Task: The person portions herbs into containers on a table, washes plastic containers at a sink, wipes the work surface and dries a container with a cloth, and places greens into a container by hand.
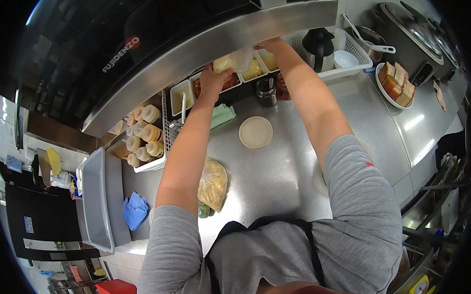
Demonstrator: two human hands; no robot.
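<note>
Under the steel edge of the overhead unit, my left hand (213, 80) is closed around a clear plastic bag (234, 61) with pale yellow contents. My right hand (270, 44) reaches to the same edge, by the bag's far side; its fingers are mostly hidden, so what it holds cannot be seen. Below the bag runs a row of white food tubs, one with shredded yellow food (253, 69) and one with reddish food (230, 83). Close to my right forearm stand a dark glass jar (266, 92) and a red jar (283, 87).
On the steel counter (278, 182) lie a round pale lid or plate (256, 132), a filled plastic bag (212, 184) and a green cloth (223, 115). Squeeze bottles (144, 134), a grey bin (96, 198) and a blue cloth (136, 209) are left; a bread bowl (396, 85) is right.
</note>
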